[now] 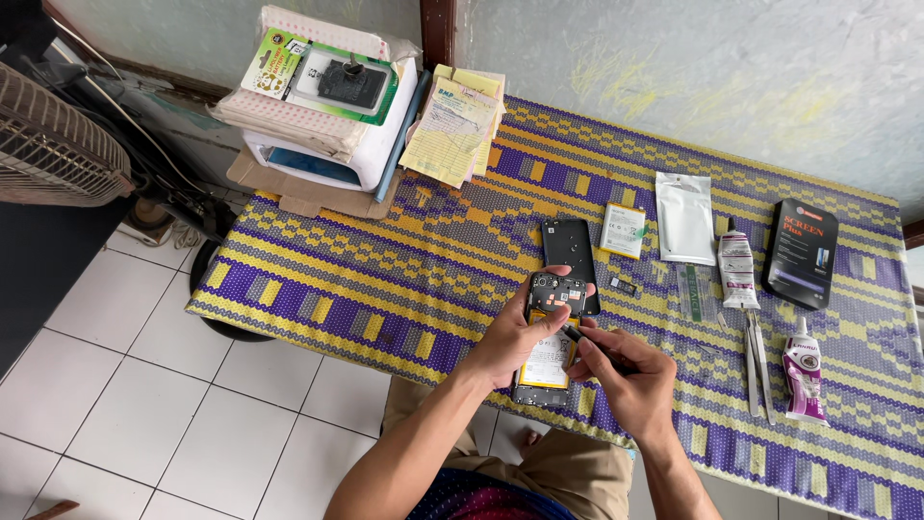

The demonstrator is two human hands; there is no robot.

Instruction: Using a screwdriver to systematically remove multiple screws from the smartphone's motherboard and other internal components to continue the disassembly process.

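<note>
Left hand: the left hand [508, 339] cradled the opened phone [551, 337] from below and from its left side, fingers curled against its edge and the thumb laid across its upper half.
Right hand: the right hand [630, 377] had its fingers pinched together around a thin dark tool [577, 337], the tip resting on the phone's middle, at the battery's edge.
Phone: it was lifted just above the near edge of the woven purple and yellow mat [385, 279], over the person's lap, with its back open, a yellow-labelled battery in place and the camera end pointing away.
Done so far: the back cover [566, 241] was already off and lay on the mat just beyond the phone.
Left to do, as I judged it: the battery still sat inside, and a spare white battery [623, 229] waited untouched beside the cover.
Nearby: a white pouch [685, 218], tweezers [756, 361], two glue tubes [737, 268] and a black boxed screen protector [801, 252] lay to the right, none in use.
Far corner: a stack of boxes and papers [332, 106].
</note>
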